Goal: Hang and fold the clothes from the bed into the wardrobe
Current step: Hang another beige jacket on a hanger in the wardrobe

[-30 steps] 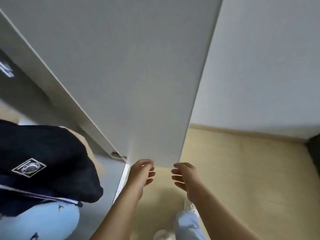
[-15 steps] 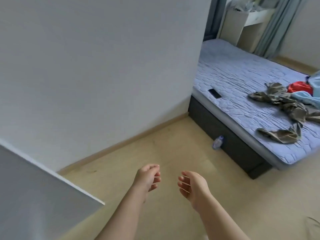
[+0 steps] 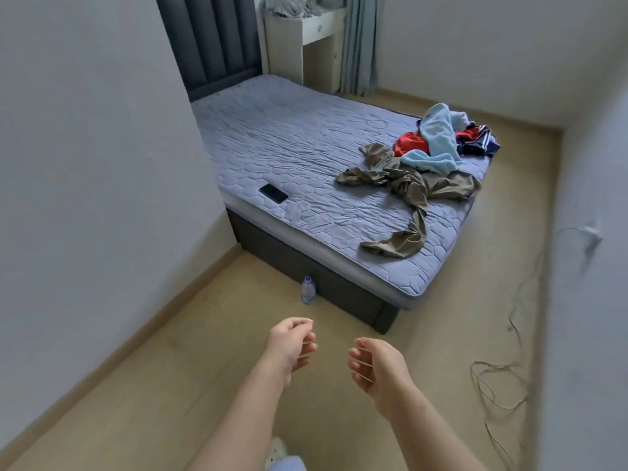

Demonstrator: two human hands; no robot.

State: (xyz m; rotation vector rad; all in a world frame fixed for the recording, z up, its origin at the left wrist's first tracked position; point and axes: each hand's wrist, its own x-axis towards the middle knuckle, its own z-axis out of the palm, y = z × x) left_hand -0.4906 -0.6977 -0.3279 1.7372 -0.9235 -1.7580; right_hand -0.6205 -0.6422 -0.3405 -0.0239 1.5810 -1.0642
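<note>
A bed [image 3: 292, 144] with a lilac quilted mattress stands ahead. On its right end lies a heap of clothes: an olive-brown garment [image 3: 411, 188] spread and twisted toward the near edge, a light blue garment [image 3: 436, 137], a red garment [image 3: 409, 144] and a navy, red and white one [image 3: 475, 142]. My left hand [image 3: 290, 346] and my right hand [image 3: 377, 370] hang in front of me over the floor, well short of the bed. Their fingers are loosely curled and hold nothing. The wardrobe is out of view.
A black phone [image 3: 273, 193] lies on the mattress near the left edge. A plastic water bottle [image 3: 307, 289] stands on the floor against the bed base. Thin cables [image 3: 499, 385] trail along the right wall. A white desk [image 3: 306, 39] and curtain stand behind the bed.
The view has swung from the wardrobe door, past the wall, onto the bed. Both hands stay empty in front of me.
</note>
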